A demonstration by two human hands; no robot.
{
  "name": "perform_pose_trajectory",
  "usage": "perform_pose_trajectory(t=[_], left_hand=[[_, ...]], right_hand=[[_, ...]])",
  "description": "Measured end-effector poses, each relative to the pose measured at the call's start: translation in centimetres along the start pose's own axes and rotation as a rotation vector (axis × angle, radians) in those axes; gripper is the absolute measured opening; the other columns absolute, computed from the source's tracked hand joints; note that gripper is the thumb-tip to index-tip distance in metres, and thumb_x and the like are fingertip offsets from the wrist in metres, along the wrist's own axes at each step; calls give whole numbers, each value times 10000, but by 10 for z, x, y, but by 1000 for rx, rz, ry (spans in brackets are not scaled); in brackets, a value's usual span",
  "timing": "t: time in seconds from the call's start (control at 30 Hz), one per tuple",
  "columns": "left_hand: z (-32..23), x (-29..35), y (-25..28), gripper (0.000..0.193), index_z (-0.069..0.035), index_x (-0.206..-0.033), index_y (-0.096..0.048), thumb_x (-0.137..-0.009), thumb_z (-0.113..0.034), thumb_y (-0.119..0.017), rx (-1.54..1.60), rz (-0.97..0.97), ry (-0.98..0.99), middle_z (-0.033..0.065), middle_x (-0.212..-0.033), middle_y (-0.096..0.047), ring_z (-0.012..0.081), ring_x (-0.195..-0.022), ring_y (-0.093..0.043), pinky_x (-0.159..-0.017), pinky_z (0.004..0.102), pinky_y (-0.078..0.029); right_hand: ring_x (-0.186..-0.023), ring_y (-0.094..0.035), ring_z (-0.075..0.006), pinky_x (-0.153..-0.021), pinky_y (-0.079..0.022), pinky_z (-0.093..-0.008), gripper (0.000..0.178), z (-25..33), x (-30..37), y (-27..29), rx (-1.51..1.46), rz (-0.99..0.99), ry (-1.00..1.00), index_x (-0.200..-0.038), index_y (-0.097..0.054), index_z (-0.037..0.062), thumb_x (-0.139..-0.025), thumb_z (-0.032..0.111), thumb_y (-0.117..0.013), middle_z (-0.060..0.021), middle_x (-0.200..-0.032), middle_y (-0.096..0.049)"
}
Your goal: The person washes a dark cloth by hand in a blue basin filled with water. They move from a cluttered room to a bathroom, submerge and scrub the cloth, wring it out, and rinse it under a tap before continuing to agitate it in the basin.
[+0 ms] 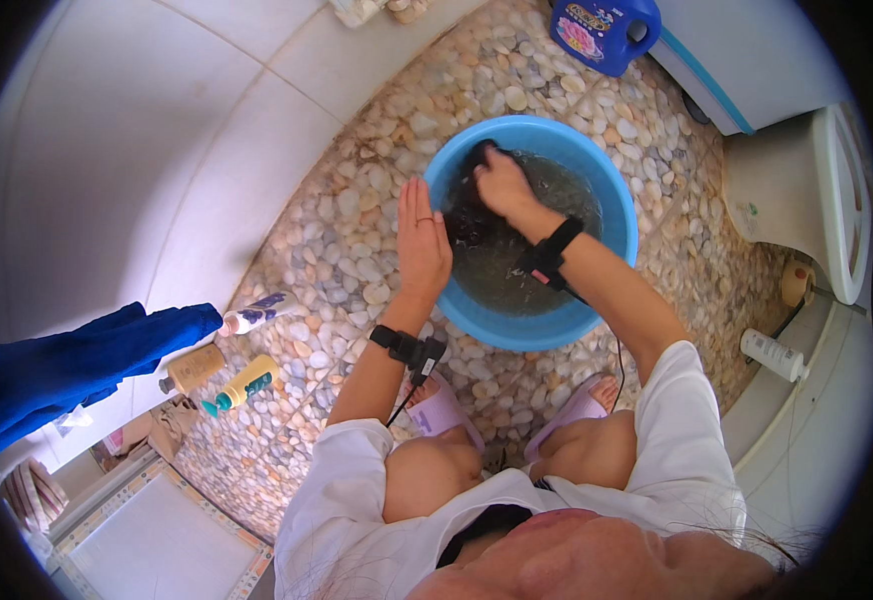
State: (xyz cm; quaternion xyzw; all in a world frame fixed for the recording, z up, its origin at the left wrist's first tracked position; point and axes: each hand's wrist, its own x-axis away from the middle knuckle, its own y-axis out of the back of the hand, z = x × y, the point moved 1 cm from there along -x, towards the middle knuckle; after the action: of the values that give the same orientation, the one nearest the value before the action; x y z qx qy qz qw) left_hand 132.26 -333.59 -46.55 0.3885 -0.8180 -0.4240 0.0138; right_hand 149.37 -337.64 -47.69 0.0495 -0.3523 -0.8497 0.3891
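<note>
A round light-blue basin [617, 215] stands on the floor, partly filled with murky water [517, 270]. Dark, wet cloth [469, 215] lies in the water along the basin's left side; what kind of cloth it is, I cannot tell. My right hand [504, 187] reaches over the basin with its fingers closed on the upper part of this cloth, slightly blurred. Against the basin's left rim rests my left hand [423, 240], its fingers stretched out straight and holding nothing. Black straps with small devices circle both wrists.
Pebble-patterned floor [357, 220] surrounds the basin. A blue detergent jug [605, 35] stands beyond it. Several bottles, one yellow [247, 382], stand at left near a hanging blue towel [87, 360]. A white toilet [807, 190] and a white bottle [774, 355] are at right.
</note>
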Motion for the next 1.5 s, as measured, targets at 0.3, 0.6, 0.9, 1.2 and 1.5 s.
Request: perform_pose_trajectory(t=[0.3, 0.6, 0.9, 1.2, 1.5], left_hand=[[0, 4, 2, 482, 31, -1412, -346, -949, -81, -422, 111, -26, 78, 215, -1454, -366, 382, -1375, -297, -1121, 435, -265], [-1, 3, 2, 679, -15, -1408, -372, -753, 140, -465, -58, -21, -34, 189, -1452, -368, 380, -1361, -311, -1121, 451, -282], [-12, 1, 2, 758, -81, -1404, -404, -686, 115, -550, -396, 97, -44, 165, -1498, -296, 343, -1419, -216, -1142, 558, -149], [-14, 0, 7, 793, -118, -1418, -387, -679, 109, -562, -428, 130, 18, 131, -1499, -309, 325, -1421, -226, -1151, 548, -119], [-11, 2, 5, 804, -121, -1425, -375, -681, 117, -564, -406, 70, 44, 82, -1481, -344, 302, -1407, -264, -1151, 545, -128]], right_hand=[[-1099, -557, -406, -888, -467, -483, 526, 9, 116, -5, 90, 713, 299, -1344, -492, 144, -826, 57, -456, -171, -1240, -573], [-1046, -620, -317, -817, -508, -410, 496, -36, 161, 80, 579, 1022, 411, -1245, -614, 205, -767, 115, -519, -119, -1163, -635], [-741, -677, -312, -630, -514, -415, 129, -55, 110, 133, 991, 688, 421, -752, -724, 119, -721, 159, -606, -119, -783, -695], [-961, -506, -166, -838, -392, -299, 133, 12, 11, 109, 1379, 332, 1116, -787, -721, 192, -787, 207, -588, 70, -981, -629], [-1076, -449, -159, -891, -357, -285, 226, -30, -17, 119, 1580, 308, 945, -972, -740, 249, -905, 266, -525, 133, -1264, -570]])
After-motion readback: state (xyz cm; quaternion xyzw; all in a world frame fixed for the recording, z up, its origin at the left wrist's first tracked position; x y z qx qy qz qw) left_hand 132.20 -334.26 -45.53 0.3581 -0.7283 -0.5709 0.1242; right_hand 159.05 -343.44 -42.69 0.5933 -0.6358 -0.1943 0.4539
